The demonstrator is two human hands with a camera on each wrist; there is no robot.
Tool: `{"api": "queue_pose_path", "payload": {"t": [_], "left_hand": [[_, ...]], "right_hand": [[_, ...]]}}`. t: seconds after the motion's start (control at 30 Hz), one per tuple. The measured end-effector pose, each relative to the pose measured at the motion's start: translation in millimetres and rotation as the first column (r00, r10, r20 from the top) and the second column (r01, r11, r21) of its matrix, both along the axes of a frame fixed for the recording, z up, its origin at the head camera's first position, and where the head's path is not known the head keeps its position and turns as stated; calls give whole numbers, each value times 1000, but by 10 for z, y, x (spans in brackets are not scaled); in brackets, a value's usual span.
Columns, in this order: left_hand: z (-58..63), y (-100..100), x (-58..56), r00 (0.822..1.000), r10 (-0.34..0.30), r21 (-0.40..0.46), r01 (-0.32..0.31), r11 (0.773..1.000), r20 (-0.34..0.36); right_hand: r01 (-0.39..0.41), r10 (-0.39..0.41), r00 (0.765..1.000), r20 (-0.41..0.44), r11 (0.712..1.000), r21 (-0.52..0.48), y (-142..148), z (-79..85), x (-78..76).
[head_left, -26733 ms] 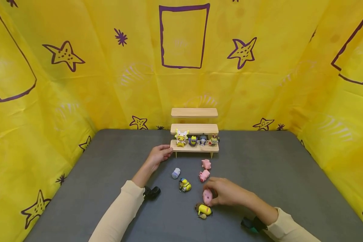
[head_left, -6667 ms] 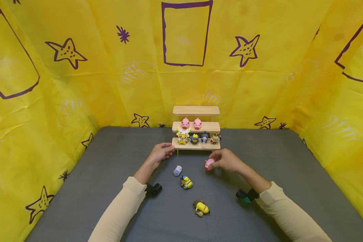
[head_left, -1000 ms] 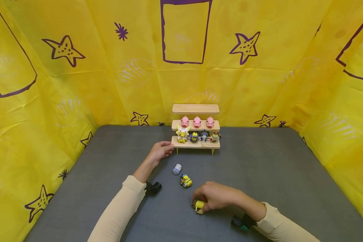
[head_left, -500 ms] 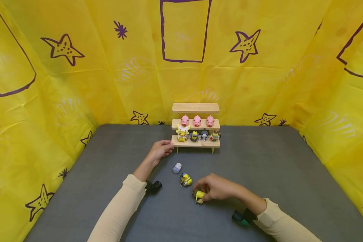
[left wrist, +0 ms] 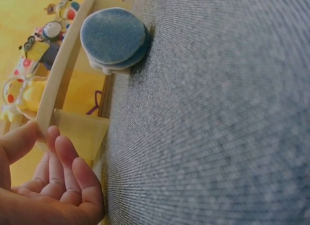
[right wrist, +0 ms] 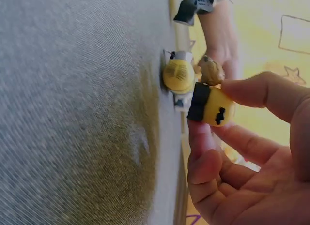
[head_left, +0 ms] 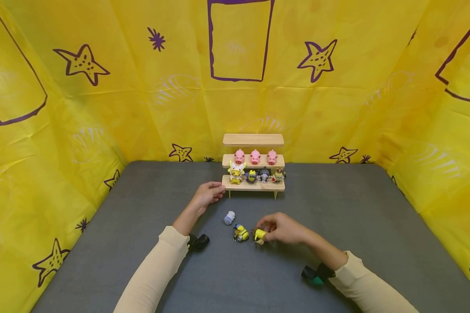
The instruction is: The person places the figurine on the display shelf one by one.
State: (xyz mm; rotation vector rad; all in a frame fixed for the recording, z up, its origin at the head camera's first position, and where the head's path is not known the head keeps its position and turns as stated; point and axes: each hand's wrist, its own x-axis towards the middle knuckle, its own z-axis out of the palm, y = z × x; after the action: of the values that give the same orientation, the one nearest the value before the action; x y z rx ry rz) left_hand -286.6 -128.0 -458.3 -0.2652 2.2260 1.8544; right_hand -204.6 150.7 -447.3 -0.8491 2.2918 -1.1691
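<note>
Now pinching a yellow Minion figurine in the right hand, just beside a blue-capped Minion figurine lying on the gray tabletop. With the left hand, gripping the left end of a three-tier wooden stand bearing three pink pig figurines one shelf above four costumed figurines.

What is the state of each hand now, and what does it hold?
Left hand: closed, pinching the pale wooden three-tier shelf at its left end.
Right hand: closed, holding a small yellow capsule-shaped toy figure.
</note>
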Motion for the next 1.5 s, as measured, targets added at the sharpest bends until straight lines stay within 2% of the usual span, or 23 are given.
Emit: {"api": "queue_pose_path", "payload": {"t": [0.23,0.43,0.77,1.2,1.33,1.5], "left_hand": [[-24,0,-3,1000,-5,3,5,1000,-1],[22,-1,24,1000,-16,7,16,1000,-5],[-37,-11,19,1000,-1,-3,1,1000,2],[-27,-1,25,1000,-7,3,7,1000,-1],[-10,-4,28,1000,-8,3,8,1000,-3],[-9,-11,27,1000,-9,3,9,1000,-5]], "right_hand": [[23,-20,999,45,997,-74,53,24,-77],[67,-60,992,108,996,-64,57,38,-88],[52,-51,992,111,999,-8,60,-48,-76],[142,-141,979,144,990,5,63,-58,-112],[145,-143,975,168,989,2,46,-34,-100],[141,-138,983,124,990,-15,29,-22,-95]]}}
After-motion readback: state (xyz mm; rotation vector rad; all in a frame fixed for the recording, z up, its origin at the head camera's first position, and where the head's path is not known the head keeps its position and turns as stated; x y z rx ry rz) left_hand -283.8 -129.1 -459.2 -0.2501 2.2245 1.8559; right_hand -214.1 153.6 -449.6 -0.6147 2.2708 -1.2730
